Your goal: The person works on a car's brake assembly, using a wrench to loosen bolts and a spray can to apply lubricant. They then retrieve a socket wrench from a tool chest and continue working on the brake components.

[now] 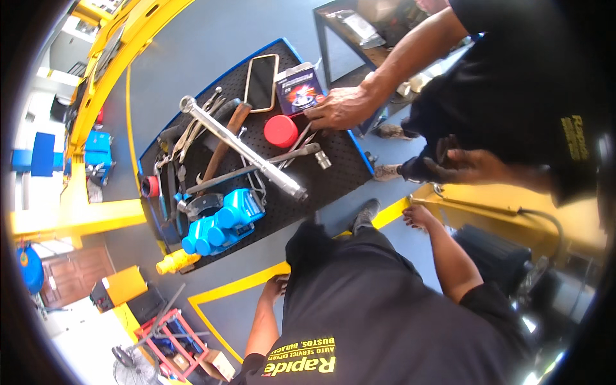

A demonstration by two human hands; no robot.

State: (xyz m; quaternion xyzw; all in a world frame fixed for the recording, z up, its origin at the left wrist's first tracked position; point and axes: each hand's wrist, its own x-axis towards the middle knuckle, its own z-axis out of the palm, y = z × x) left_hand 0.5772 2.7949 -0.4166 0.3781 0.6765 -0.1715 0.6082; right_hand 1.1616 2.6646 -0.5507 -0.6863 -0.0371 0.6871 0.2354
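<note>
My left hand hangs low beside my dark shirt, its fingers partly hidden. My right hand is near a yellow steel beam, fingers loosely bent and apart, holding nothing visible. Ahead is a black cart top with a long torque wrench, pliers, a hammer, phone, red cap, small printed box, blue bottles and a yellow bottle. A co-worker's left hand reaches onto the cart beside the red cap; their other hand is raised, blurred.
The co-worker stands close at right by a metal table. Yellow lift posts rise at left. A red trolley, fan and blue equipment stand around. Yellow lines mark the grey floor.
</note>
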